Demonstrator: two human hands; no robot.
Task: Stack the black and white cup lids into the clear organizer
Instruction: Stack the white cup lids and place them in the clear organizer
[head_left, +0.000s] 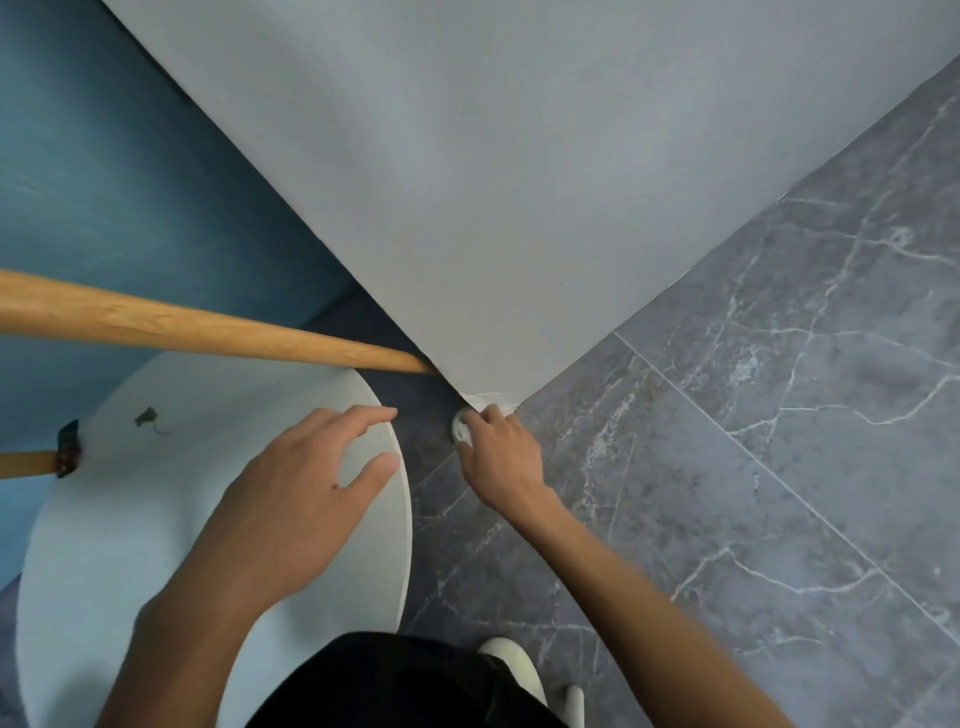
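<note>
I am looking straight down at the floor. A white cup lid (460, 429) lies on the dark marble floor at the foot of the grey wall corner. My right hand (497, 456) reaches down to it, and its fingertips are closed on the lid's right side. My left hand (291, 499) hovers with fingers spread over the edge of a round white table top (130, 519), holding nothing. No black lid and no clear organizer are in view.
A grey wall corner (467, 182) juts toward me just behind the lid. A wooden table leg (208, 332) slants across the left, above a blue wall (104, 182). A white shoe (511, 662) stands on the marble floor (753, 441) below.
</note>
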